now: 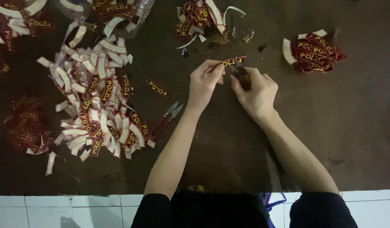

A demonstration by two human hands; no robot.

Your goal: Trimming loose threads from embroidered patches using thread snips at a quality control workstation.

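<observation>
Maroon curved patch [233, 62], yellow lettering | left hand [204, 84] pinching it | right hand [255, 90] gripping snips [240, 70]

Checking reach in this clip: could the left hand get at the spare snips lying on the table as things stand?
Probably yes, once freed: the left hand pinches the patch, while the spare snips lie beside its forearm with nothing between.

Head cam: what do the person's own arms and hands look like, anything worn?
Both hands, left hand and right hand, are bare: no gloves, rings, watch or bands visible. Forearms bare up to short black sleeves near the elbows. No markings or cables on either arm.
</observation>
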